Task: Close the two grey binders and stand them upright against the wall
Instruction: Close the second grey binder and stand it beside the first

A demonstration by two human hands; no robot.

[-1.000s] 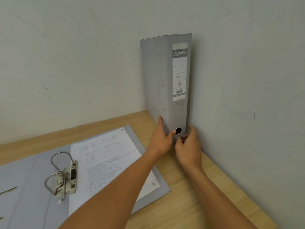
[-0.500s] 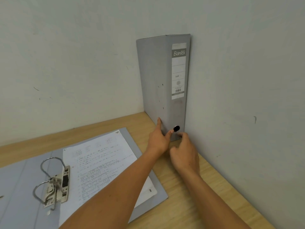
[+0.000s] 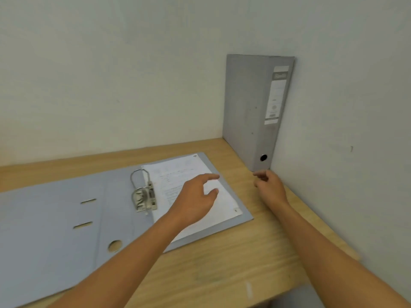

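Note:
One grey binder stands upright and closed in the corner, its labelled spine toward me and its right side against the right wall. The second grey binder lies flat and open on the wooden table, metal rings up and a sheet of paper on its right half. My left hand hovers over that paper, fingers apart, holding nothing. Just below the standing binder's foot is my right hand, fingers loosely curled and off the binder.
The table sits in a corner formed by the back wall and the right wall. Its front edge runs at the lower right, with a dark gap beyond it. Bare wood lies between the open binder and the right wall.
Both hands have let go of the standing binder. My left hand moved left over the open binder's paper; my right hand drew back slightly. The view has swung left.

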